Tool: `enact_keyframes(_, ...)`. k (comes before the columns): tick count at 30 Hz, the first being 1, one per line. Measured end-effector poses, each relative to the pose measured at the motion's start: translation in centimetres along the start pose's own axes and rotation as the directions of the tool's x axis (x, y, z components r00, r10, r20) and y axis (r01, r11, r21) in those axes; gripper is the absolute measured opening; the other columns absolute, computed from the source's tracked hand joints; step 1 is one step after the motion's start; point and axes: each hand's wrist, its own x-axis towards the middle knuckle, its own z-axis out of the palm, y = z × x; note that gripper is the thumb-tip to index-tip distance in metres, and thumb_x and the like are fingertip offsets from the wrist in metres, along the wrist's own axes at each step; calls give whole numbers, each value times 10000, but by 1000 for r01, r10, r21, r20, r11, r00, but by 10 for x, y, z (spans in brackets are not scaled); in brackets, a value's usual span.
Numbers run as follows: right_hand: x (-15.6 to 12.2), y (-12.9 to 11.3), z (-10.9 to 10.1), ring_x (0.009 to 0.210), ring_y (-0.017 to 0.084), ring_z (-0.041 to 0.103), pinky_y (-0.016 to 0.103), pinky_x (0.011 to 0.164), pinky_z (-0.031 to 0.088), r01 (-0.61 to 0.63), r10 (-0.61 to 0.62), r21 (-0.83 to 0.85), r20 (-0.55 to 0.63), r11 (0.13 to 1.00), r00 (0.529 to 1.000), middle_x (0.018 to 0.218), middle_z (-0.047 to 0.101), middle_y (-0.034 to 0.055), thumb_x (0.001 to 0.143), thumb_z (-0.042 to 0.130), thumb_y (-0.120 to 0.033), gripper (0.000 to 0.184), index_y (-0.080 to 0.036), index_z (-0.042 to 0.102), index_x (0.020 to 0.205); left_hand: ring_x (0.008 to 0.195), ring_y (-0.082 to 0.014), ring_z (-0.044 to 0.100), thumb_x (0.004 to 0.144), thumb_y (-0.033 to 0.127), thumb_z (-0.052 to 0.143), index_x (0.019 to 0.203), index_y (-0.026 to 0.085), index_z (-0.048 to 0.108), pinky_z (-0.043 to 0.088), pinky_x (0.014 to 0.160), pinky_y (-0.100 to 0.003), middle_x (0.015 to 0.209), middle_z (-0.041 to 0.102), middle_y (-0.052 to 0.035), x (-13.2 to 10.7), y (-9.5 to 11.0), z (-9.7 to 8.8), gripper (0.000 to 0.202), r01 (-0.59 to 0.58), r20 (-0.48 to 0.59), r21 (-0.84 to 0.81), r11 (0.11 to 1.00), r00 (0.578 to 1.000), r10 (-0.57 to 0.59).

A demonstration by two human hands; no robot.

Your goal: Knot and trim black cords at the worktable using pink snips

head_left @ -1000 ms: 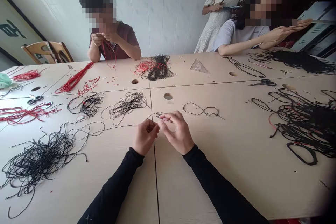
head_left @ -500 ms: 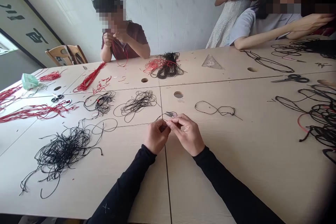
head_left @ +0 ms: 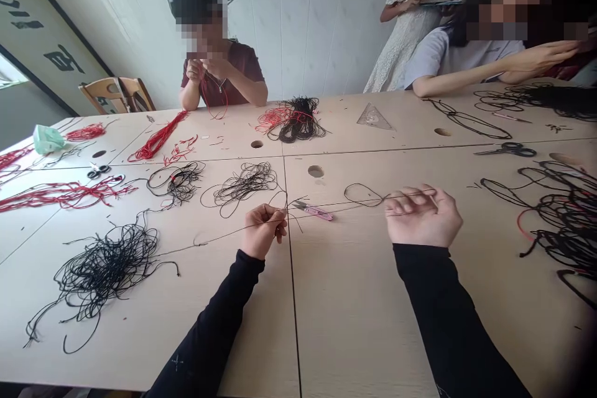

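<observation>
My left hand [head_left: 262, 231] is pinched closed on a thin black cord [head_left: 224, 233], which runs out to both sides of it across the pale wooden table [head_left: 354, 323]. My right hand [head_left: 422, 216] lies well to the right, palm up with its fingers apart. The cord's far stretch and a small loop [head_left: 361, 194] pass just beyond those fingers, and the cord may touch them. Between my hands lie pink-handled thread snips [head_left: 313, 212] with their blades toward my left hand. A tangled heap of black cord [head_left: 107, 267] sits left of my left hand.
Red and black cord bundles [head_left: 291, 119] lie across the table, beside a clear triangle ruler [head_left: 374, 117] and black-handled scissors [head_left: 506, 149]. The tabletop has round holes. Seated co-workers [head_left: 224, 68] work opposite, and a standing person [head_left: 415, 25] holds a clipboard.
My right hand has left my left hand, moved right and turned palm up. The cord now stretches between my hands, and the pink snips show fully on the table.
</observation>
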Motion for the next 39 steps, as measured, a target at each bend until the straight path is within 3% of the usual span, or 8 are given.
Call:
enact_keyframes(10, 7, 2, -2, 412, 84, 288, 223, 411, 275, 23, -3, -285, 73, 958, 997, 530, 261, -74, 782, 579, -397, 321, -218, 361, 629, 417, -101, 516, 593, 300, 789, 637, 155, 535, 370, 343, -211, 546, 581, -1, 5, 1, -6, 295, 34, -97, -149, 988, 994, -49)
enact_keyframes(18, 4, -61, -14, 433, 84, 98, 276, 406, 137, 66, -30, -325, 115, 944, 993, 542, 105, -79, 810, 556, -294, 336, -245, 361, 541, 410, -95, 514, 554, 306, 812, 616, 149, 522, 375, 348, -210, 545, 576, 5, 11, 5, -13, 335, 11, -150, -239, 971, 988, -48)
enact_keyframes(25, 22, -85, -24, 394, 63, 214, 266, 396, 212, 11, -32, -414, -44, 910, 999, 492, 196, -78, 845, 513, -345, 303, -241, 437, 571, 408, -83, 511, 594, 280, 792, 650, 138, 544, 380, 353, -197, 543, 565, 15, 9, 8, -11, 291, 79, -32, -295, 952, 995, -93)
enact_keyframes(29, 20, -66, -14, 461, 131, 447, 291, 473, 344, -82, -44, -909, -110, 408, 993, 505, 516, 1, 737, 655, -310, 138, -201, 586, 687, 398, -78, 501, 623, 297, 784, 622, 140, 529, 369, 342, -194, 542, 558, 19, 4, 7, -4, 300, 128, 60, -262, 957, 991, -116)
enact_keyframes(31, 12, -49, -7, 549, 176, 528, 308, 545, 398, 24, -165, -995, 7, 100, 986, 576, 613, 27, 710, 681, -275, 132, -184, 641, 797, 391, -77, 498, 633, 307, 782, 607, 144, 518, 370, 339, -196, 542, 555, 21, 2, 6, 0, 312, 133, 96, -241, 961, 989, -112)
enact_keyframes(33, -1, -25, 2, 624, 188, 577, 323, 623, 436, 215, -181, -976, 210, 9, 961, 690, 666, 46, 775, 620, -297, 151, -189, 664, 870, 390, -78, 498, 643, 317, 781, 594, 147, 507, 376, 341, -199, 544, 555, 19, 0, 6, 3, 327, 135, 133, -218, 967, 985, -108)
enact_keyframes(36, -21, 20, 19, 731, 194, 620, 329, 690, 473, 438, 170, -871, 477, 222, 862, 878, 697, 78, 868, 514, -330, 225, -181, 681, 887, 405, -82, 510, 649, 329, 785, 593, 148, 506, 389, 347, -197, 555, 560, 15, -2, 6, 5, 337, 141, 171, -193, 971, 979, -108)
enact_keyframes(39, -34, 59, 30, 931, 218, 625, 355, 809, 485, 385, 375, -801, 567, 459, 733, 1037, 673, 88, 899, 499, -370, 286, -187, 653, 1057, 415, -84, 516, 651, 338, 786, 617, 142, 531, 401, 352, -195, 561, 567, 11, -3, 5, 5, 323, 145, 186, -183, 972, 976, -110)
